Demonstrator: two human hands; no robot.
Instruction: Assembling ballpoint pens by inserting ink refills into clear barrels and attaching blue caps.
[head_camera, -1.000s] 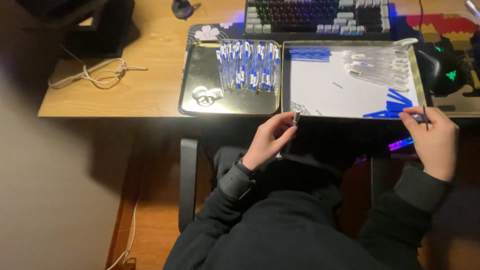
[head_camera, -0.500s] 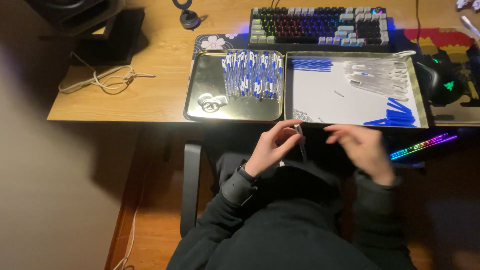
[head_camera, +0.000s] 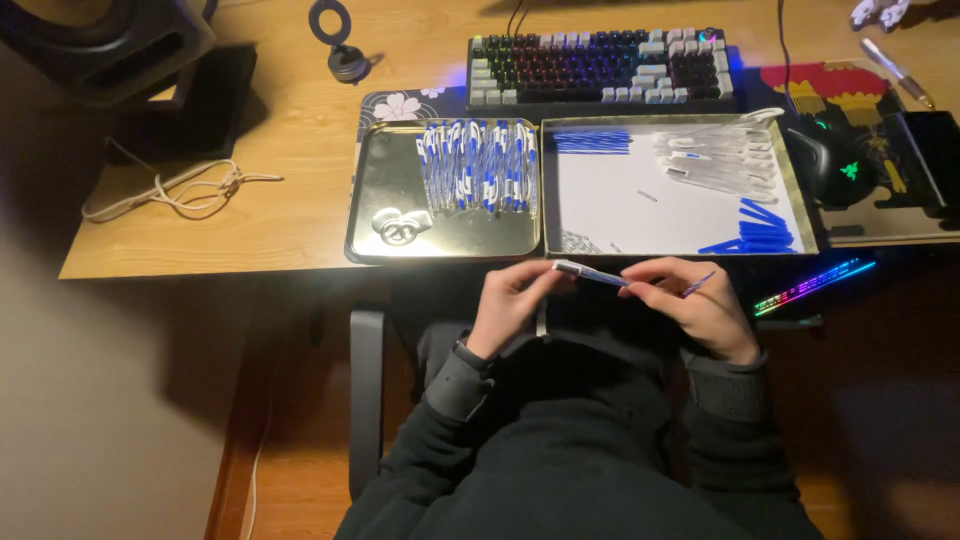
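The right hand (head_camera: 700, 305), out by the tray (head_camera: 680, 215) earlier, now joins the left hand (head_camera: 515, 300), both gripping the pen (head_camera: 590, 273).

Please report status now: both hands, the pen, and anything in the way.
Left hand grips pen barrel. Right hand pinches thin blue refill at the barrel's tip. Both over lap, near tray edge. Nothing between hands.

We look steeply down from the head camera, fairly close, over our lap toward the wooden desk (head_camera: 250, 220).
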